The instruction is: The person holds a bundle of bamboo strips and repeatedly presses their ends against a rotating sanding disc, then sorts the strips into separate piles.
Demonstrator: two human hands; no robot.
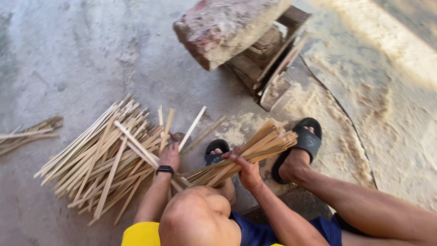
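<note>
1. Setting: person was squatting on a concrete floor (pixel 68 54) dusted with sawdust, both feet in black sandals (pixel 306 139).
2. Right hand (pixel 248 169): grip was closed around a gathered bundle of thin wooden strips (pixel 255 148), held near its middle. The bundle lay slanted, its even far ends pointing up and to the right over the sandalled right foot, its near ends down by the knee.
3. Left hand (pixel 170 157): wrist carried a black watch (pixel 165 170). Fingers were curled over strips at the near edge of the loose pile of strips (pixel 100 157); it appeared to pinch one or a few, but how many could not be told.
4. Pile location: spread fan-wise on the floor to the person's left, touching the left hand, just beside the held bundle. A smaller scatter of strips (pixel 29 133) lay well apart at the far left edge.
5. Background: a reddish stone block (pixel 225 29) rested on a wooden frame (pixel 266 61) ahead, not touched.
6. Step in hand, as judged: collecting strips from the pile into the bundle, partway through, since most strips lay loose.
7. Next move, as judged: would call for lifting the picked strip clear of its crossed neighbours, laying it parallel into the bundle, and loosening the right grip only briefly so the ends stayed even.
</note>
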